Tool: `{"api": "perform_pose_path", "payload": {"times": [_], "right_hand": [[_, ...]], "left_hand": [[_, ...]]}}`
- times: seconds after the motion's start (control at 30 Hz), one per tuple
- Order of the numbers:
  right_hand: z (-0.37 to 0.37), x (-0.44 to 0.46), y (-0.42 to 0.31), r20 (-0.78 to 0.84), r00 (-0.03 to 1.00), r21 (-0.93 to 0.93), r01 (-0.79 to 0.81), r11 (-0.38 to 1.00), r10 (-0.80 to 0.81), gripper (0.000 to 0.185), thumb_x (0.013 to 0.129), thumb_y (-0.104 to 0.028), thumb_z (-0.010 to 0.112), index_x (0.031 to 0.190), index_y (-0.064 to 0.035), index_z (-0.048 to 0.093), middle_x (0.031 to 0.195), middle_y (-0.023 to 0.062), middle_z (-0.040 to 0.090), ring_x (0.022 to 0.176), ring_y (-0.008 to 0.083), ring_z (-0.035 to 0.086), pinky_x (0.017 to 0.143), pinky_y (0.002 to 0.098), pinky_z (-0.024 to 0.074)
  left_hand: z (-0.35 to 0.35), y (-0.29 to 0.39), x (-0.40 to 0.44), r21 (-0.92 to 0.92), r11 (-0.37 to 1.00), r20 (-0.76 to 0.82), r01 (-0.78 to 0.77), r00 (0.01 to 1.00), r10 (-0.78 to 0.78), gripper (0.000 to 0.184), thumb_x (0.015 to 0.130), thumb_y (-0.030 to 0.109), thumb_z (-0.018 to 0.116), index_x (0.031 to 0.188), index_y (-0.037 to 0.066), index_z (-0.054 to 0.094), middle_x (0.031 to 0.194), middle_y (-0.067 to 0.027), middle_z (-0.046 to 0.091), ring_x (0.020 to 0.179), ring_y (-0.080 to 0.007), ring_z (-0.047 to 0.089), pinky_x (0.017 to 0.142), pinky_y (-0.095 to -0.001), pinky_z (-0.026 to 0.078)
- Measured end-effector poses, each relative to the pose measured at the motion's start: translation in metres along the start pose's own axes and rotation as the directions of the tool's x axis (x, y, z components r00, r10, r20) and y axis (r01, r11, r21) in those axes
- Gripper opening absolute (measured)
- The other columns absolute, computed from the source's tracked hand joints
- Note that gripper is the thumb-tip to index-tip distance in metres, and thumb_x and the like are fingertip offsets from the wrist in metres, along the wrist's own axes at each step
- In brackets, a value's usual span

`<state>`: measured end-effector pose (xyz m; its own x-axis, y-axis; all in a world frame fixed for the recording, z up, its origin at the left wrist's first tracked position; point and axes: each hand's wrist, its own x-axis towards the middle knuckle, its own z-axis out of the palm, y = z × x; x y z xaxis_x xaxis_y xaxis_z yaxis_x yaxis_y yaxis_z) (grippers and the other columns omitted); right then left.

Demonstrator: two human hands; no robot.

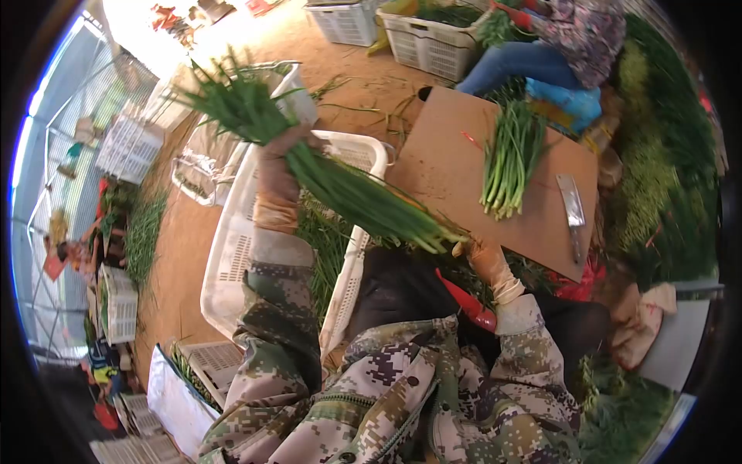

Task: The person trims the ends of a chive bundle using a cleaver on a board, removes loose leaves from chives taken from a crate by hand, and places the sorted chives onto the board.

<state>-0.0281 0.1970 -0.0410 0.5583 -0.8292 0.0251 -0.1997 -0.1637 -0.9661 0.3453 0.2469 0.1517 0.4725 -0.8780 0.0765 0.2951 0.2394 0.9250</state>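
A long bunch of garlic chives [348, 193] stretches across the middle, leaf tips at upper left and pale stem ends at lower right. My gloved left hand [282, 158] is wrapped round it near the leafy half and holds it above a white crate [220, 255]. At the stem ends, the fingers of my gloved right hand [485, 261] are curled together and pinch the outer stems; the exact grip is partly hidden. A second bunch of chives [514, 158] lies on the brown board [440, 147], beside a cleaver [572, 205] with a dark handle.
More loose greens lie inside the crate under my left arm. A red-handled object [468, 305] rests by my lap. Across the board sits another person [533, 62] beside a crate of greens [429, 46]. Heaped greens [665, 155] line the right side; stacked crates [130, 147] stand left.
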Motion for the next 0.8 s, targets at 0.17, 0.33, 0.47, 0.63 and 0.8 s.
{"api": "perform_pose_path", "payload": {"times": [0.17,0.33,0.47,0.63,0.8], "right_hand": [[-0.027,-0.033,-0.002,0.164,0.902,0.500,-0.424,0.755,0.399,0.046,0.103,-0.040,0.050,0.081,-0.0028,0.066,0.057,-0.0043,0.044,0.049,0.0055,0.039,0.048,0.0225,0.0312],[-0.015,-0.075,0.147,0.188,0.866,-0.590,-0.278,0.758,0.464,0.028,0.091,-0.029,0.061,0.095,-0.0026,0.070,0.085,0.0116,0.070,0.081,0.0277,0.066,0.072,0.0379,0.0513],[-0.023,-0.076,0.113,0.125,0.690,-0.924,-0.181,0.337,0.713,0.042,0.087,-0.042,0.062,0.112,-0.0094,0.070,0.113,0.0153,0.069,0.108,0.0322,0.065,0.090,0.0468,0.0520],[-0.043,-0.060,0.001,-0.006,1.000,-0.626,-0.003,0.779,-0.001,0.086,0.079,-0.063,0.068,0.144,-0.0119,0.044,0.125,0.0150,0.060,0.112,0.0334,0.060,0.093,0.0468,0.0482],[-0.042,-0.029,-0.114,-0.130,0.974,-0.029,0.181,0.983,-0.183,0.079,0.081,-0.050,0.073,0.143,-0.0098,0.045,0.128,0.0184,0.057,0.114,0.0346,0.057,0.096,0.0449,0.0468]], "left_hand": [[-0.012,0.005,0.004,-0.332,0.942,0.129,-0.054,0.986,0.102,0.016,0.089,0.012,0.061,0.084,-0.002,0.057,0.074,-0.0085,0.050,0.068,-0.0224,0.047,0.067,-0.0347,0.043],[-0.040,0.003,0.005,-0.586,0.792,0.098,-0.172,0.955,0.279,0.014,0.090,0.013,0.060,0.091,0.000,0.053,0.082,-0.0069,0.047,0.079,-0.0205,0.046,0.078,-0.0368,0.041],[-0.047,0.009,-0.002,-0.659,0.727,0.033,-0.191,0.959,0.282,0.013,0.090,0.011,0.060,0.088,0.003,0.050,0.081,-0.0051,0.047,0.079,-0.0186,0.046,0.080,-0.0342,0.042],[-0.041,0.006,-0.012,-0.729,0.666,0.076,-0.160,0.948,0.311,0.012,0.089,0.010,0.060,0.090,0.003,0.051,0.081,-0.0042,0.047,0.081,-0.0177,0.047,0.080,-0.0337,0.042],[-0.017,-0.002,-0.014,-0.760,0.644,0.188,-0.090,0.918,0.349,0.011,0.091,0.012,0.057,0.095,0.005,0.049,0.085,-0.0017,0.045,0.081,-0.0170,0.045,0.081,-0.0327,0.042]]}}
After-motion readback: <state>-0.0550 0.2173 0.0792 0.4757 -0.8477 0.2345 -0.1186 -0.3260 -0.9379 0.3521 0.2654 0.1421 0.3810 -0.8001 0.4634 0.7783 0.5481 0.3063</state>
